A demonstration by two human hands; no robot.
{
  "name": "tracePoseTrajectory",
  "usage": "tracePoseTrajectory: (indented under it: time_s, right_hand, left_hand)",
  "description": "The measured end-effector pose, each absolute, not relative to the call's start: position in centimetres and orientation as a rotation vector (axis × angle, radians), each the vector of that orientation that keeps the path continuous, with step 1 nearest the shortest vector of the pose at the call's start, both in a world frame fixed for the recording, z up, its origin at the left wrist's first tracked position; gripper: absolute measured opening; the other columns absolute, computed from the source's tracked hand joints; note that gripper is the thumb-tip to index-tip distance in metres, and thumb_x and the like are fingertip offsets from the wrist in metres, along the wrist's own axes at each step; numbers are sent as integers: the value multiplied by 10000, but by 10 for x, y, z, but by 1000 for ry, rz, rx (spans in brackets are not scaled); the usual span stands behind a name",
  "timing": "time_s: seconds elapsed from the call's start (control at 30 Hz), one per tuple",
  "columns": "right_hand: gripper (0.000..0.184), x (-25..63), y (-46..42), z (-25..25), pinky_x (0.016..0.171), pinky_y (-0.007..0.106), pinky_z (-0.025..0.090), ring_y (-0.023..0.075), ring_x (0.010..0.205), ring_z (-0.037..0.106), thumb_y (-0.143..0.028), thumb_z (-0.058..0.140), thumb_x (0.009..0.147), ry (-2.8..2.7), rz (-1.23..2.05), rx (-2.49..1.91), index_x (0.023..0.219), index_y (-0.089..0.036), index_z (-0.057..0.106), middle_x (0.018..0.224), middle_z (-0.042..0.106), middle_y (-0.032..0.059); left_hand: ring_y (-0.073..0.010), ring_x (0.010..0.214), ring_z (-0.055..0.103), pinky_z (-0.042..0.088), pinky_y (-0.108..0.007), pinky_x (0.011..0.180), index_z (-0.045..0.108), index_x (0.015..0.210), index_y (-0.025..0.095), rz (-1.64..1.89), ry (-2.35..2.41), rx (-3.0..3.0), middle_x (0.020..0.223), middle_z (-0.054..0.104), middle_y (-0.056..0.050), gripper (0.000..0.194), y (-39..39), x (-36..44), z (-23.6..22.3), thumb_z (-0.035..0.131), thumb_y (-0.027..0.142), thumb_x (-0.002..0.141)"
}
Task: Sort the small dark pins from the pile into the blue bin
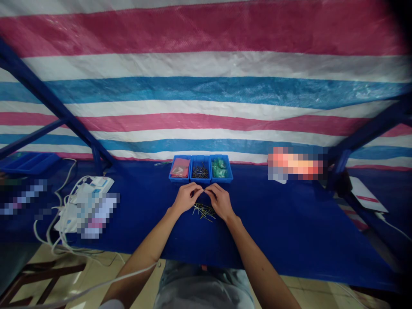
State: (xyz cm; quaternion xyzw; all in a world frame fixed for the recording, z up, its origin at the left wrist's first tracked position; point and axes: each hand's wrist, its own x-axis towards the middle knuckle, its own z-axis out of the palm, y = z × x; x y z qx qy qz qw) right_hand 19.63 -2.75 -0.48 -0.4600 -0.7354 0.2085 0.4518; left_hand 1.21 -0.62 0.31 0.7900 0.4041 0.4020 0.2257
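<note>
The left hand [186, 198] and the right hand [220, 201] are held close together at the middle of the tabletop [283, 231], which is covered in dark blue sheeting. Each grip is closed to a pinch, and the fingertips [201, 189] of the two hands meet or nearly meet. Whether a thin pin is gripped between them cannot be told, as the spot is too small to make out.

A loose pile of thin metal pins [204, 211] is laid on the tabletop directly below the hands and is crossed at many angles. Just beyond the hands, three blue plastic bins are set side by side. A red packet [180, 168] is held in the left bin, dark pins [200, 171] in the middle bin, and green packets [220, 168] in the right bin.

Further left, a white device [96, 185] is placed among white cables [62, 201], and a blue tray [30, 163] is seen beyond it. A blurred object [294, 164] is seen to the right of the bins. A striped tarpaulin [206, 92] is hung behind the tabletop.
</note>
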Motion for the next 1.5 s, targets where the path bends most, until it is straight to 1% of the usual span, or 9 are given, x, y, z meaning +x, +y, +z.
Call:
tracePoseTrajectory:
  time_s: [0.33, 0.53, 0.7, 0.93, 1.07, 1.2, 1.27, 1.4, 1.5]
  right_hand:
    - [327, 196, -28, -5, 702, 266, 430, 164, 726, 586, -339, 375, 1043, -1874, 467, -1194, 854, -219, 613, 814, 620, 37]
    - [311, 194, -29, -5, 682, 262, 391, 150, 683, 558, -312, 384, 1041, -1860, 432, -1267, 809, -214, 567, 777, 597, 17]
    - [367, 193, -29, -2, 655, 266, 380, 145, 641, 535, -346, 374, 1042, -1816, 418, -1260, 748, -210, 545, 708, 574, 9]
    - [472, 195, -25, -9, 561, 266, 324, 122, 515, 421, -417, 390, 1029, -1758, 434, -1309, 611, -206, 449, 551, 457, -24]
    - [528, 196, -23, -12, 529, 262, 304, 110, 488, 382, -463, 376, 1025, -1727, 482, -1322, 568, -201, 418, 517, 417, -32]
    - [526, 197, -23, -8, 540, 252, 342, 111, 500, 407, -468, 394, 1018, -1703, 532, -1307, 570, -197, 444, 522, 441, -31]
    - [487, 197, -24, -4, 563, 254, 370, 118, 530, 452, -445, 432, 1009, -1682, 552, -1282, 598, -194, 498, 558, 497, -21]
    - [338, 199, -24, 1, 618, 274, 443, 150, 622, 560, -411, 531, 966, -1626, 617, -1195, 728, -197, 641, 710, 641, 18]
    - [255, 199, -24, 0, 597, 284, 481, 154, 610, 580, -405, 588, 924, -1565, 695, -1145, 808, -204, 692, 823, 694, 42]
  left_hand:
    - [-119, 609, 534, 434, -244, 602, 707, 882, 163, 1135, 1101, 2163, 761, 658, -40, 266, -5, 13, 2, 555, 363, 967]
    - [-124, 630, 555, 450, -248, 634, 706, 883, 164, 1143, 1091, 2157, 782, 667, -44, 270, -5, 13, 1, 547, 364, 972]
    - [-130, 648, 568, 457, -255, 649, 706, 897, 166, 1126, 1089, 2159, 798, 675, -49, 261, -5, 13, 1, 553, 365, 970]
    - [-129, 642, 566, 451, -256, 644, 707, 893, 171, 1121, 1083, 2166, 790, 672, -44, 244, -6, 13, 4, 562, 353, 967]
    - [-132, 650, 567, 457, -261, 655, 712, 900, 174, 1129, 1071, 2177, 797, 675, -46, 251, -6, 13, 4, 552, 354, 971]
    - [-135, 663, 577, 460, -260, 657, 713, 906, 172, 1129, 1068, 2182, 802, 675, -51, 252, -7, 12, 4, 552, 354, 972]
    - [-133, 658, 573, 456, -257, 649, 712, 901, 172, 1135, 1070, 2182, 795, 672, -51, 255, -7, 13, 5, 549, 354, 973]
    - [-124, 618, 541, 435, -254, 614, 711, 880, 174, 1161, 1098, 2172, 759, 660, -40, 256, -7, 13, 6, 550, 350, 972]
    - [-121, 593, 516, 417, -251, 587, 707, 863, 170, 1190, 1115, 2158, 717, 637, -34, 283, -6, 12, 6, 536, 365, 975]
